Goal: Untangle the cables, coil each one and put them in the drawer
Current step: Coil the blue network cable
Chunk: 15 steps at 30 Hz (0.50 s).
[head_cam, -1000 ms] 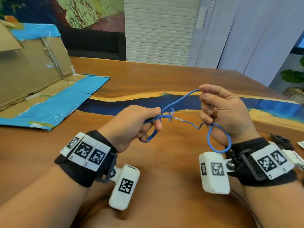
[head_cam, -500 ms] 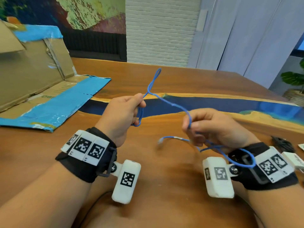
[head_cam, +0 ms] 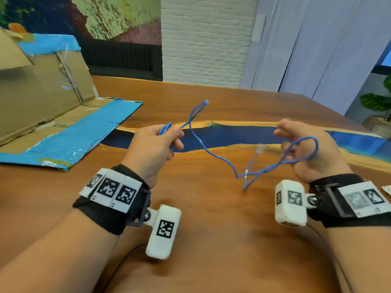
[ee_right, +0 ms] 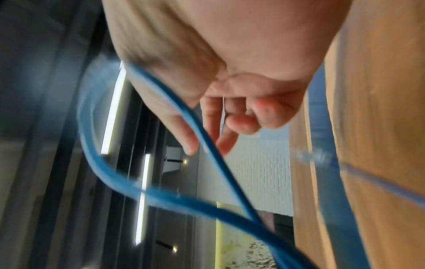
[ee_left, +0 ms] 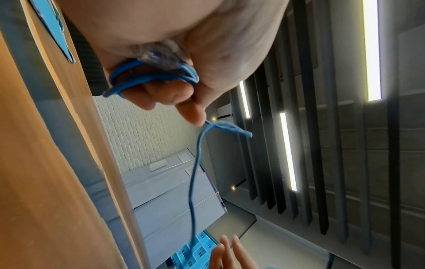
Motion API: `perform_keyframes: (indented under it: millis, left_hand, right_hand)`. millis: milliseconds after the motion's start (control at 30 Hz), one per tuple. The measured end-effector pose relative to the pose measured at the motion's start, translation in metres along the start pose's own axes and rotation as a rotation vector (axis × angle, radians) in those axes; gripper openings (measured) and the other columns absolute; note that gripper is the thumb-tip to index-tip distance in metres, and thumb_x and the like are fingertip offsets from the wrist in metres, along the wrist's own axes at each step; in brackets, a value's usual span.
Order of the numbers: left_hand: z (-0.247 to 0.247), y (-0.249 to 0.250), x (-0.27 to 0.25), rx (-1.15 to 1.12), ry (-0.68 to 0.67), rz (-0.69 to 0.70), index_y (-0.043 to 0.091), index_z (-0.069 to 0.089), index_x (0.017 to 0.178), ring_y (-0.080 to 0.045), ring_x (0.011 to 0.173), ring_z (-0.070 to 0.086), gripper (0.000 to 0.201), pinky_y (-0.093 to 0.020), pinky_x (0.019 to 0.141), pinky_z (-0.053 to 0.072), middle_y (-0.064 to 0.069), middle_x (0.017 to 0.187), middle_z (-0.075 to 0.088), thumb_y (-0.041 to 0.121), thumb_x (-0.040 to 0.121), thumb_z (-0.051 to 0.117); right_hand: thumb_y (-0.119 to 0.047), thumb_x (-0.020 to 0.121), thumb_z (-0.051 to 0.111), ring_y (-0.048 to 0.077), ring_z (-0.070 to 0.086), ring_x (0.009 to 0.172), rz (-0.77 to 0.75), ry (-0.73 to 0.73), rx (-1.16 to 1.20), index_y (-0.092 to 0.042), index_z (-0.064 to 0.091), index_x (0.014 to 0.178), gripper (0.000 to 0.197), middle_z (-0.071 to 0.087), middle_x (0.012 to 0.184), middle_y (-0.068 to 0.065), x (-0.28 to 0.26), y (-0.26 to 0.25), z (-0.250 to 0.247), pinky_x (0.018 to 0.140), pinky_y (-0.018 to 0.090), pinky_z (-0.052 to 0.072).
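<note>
A thin blue cable [head_cam: 213,155] spans between both hands above the wooden table [head_cam: 211,218]. My left hand [head_cam: 173,136] grips a small bundle of its turns in curled fingers, and a narrow loop sticks up beyond the thumb. The left wrist view shows those turns wrapped round the left hand [ee_left: 184,102], with the cable [ee_left: 193,182] trailing away. From there it sags to a crossing, then rises to my right hand [head_cam: 296,144], whose curled fingers hold a wide loop. A clear plug [head_cam: 259,149] dangles, blurred. In the right wrist view the cable [ee_right: 184,200] crosses the right hand [ee_right: 230,123].
An opened cardboard box with blue tape [head_cam: 42,106] lies at the back left of the table. A blue resin strip [head_cam: 232,134] runs across the tabletop under the hands. A white slip [head_cam: 387,189] shows at the right edge; a potted plant [head_cam: 378,102] stands beyond.
The hands have drawn apart, stretching the cable between them. My right hand swung right and up, and the loop that hung near its wrist is now round its fingers. The plug end swings.
</note>
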<state>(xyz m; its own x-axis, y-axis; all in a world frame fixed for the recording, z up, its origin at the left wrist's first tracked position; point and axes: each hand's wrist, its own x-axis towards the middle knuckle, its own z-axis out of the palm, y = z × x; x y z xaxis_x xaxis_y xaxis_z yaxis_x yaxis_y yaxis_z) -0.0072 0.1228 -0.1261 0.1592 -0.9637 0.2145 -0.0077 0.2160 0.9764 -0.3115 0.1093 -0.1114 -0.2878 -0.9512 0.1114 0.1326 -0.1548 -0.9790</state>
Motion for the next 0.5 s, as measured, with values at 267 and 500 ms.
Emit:
perform_keyframes:
  millis: [267,500]
  left_hand:
    - [0.001,-0.003,0.000,0.076,0.031,0.017,0.013,0.069,0.073,-0.013,0.049,0.042,0.028,-0.027,0.059,0.042,0.004,0.070,0.071,0.023,0.099,0.062]
    - [0.014,0.000,-0.014,0.165,-0.139,0.085,0.008,0.069,0.079,-0.020,0.053,0.044,0.028,-0.030,0.058,0.041,-0.020,0.079,0.071,0.023,0.101,0.059]
  right_hand:
    - [-0.025,0.099,0.056,0.007,0.048,0.054,-0.129,-0.030,0.459,-0.020,0.063,0.089,0.013,0.057,0.071,-0.005,-0.027,-0.036,-0.002,0.049,0.017,0.040]
    - [-0.010,0.076,0.082,0.013,0.059,0.131,-0.072,-0.570,-0.063,-0.026,0.058,0.129,0.061,0.066,0.135,0.003,-0.065,0.001,0.072,0.100,0.026,0.053]
